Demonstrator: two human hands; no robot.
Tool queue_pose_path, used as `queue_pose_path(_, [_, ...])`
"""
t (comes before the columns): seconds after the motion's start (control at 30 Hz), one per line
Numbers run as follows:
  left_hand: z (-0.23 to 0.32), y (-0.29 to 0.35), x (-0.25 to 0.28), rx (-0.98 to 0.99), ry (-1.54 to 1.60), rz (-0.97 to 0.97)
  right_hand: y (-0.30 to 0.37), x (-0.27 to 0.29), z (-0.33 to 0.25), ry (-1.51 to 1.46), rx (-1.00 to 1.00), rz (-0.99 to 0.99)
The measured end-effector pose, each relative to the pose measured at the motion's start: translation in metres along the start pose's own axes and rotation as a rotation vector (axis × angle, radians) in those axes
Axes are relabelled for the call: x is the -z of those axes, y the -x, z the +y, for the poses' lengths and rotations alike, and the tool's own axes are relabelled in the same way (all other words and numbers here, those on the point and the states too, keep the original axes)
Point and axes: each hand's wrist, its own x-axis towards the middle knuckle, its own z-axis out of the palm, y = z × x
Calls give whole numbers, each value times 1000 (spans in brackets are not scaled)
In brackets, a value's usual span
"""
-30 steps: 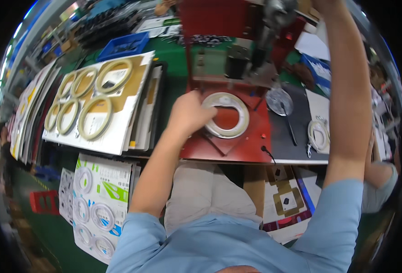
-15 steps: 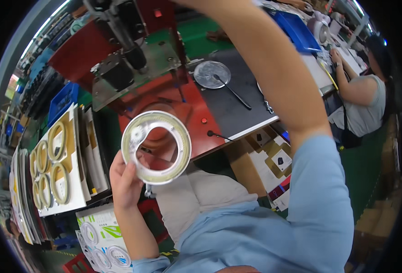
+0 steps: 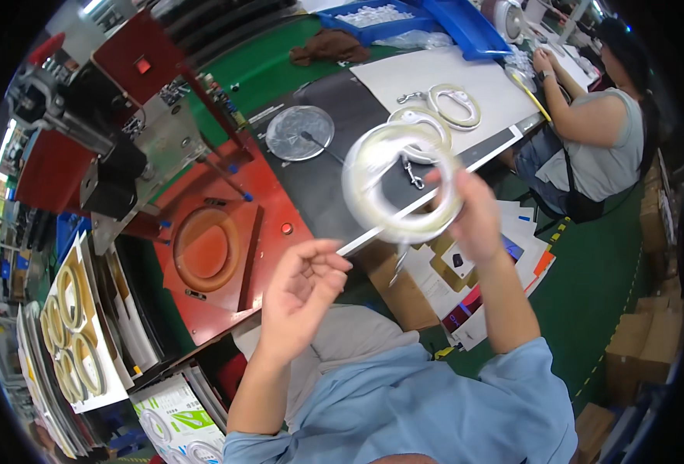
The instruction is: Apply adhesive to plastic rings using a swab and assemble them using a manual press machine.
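My right hand (image 3: 477,220) holds up a clear plastic ring package (image 3: 400,182) with a pale coiled band and a small metal clasp inside, above the table's front edge. My left hand (image 3: 303,290) hovers lower left of it, fingers curled and apart, holding nothing. Behind my left hand lies a red press base (image 3: 268,205) with a round ring-shaped recess (image 3: 205,247).
Two similar ring packages (image 3: 454,107) lie on a white sheet at the back right, beside a round clear disc (image 3: 301,131). A red and grey press machine (image 3: 102,116) stands at the left. Card trays with rings (image 3: 71,325) sit far left. Another person (image 3: 597,131) sits at the right.
The ring package passed from my left hand to my right hand and moved to the right. My left hand is now free. The view swung toward the right.
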Motion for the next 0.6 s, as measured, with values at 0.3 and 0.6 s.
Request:
queue_pose_path(0.3, [-19, 58, 30, 186, -211, 92, -76, 259, -60, 189, 22, 600])
queue_pose_path(0.6, [-36, 116, 59, 324, -196, 315, -169, 416, -24, 620, -223, 538])
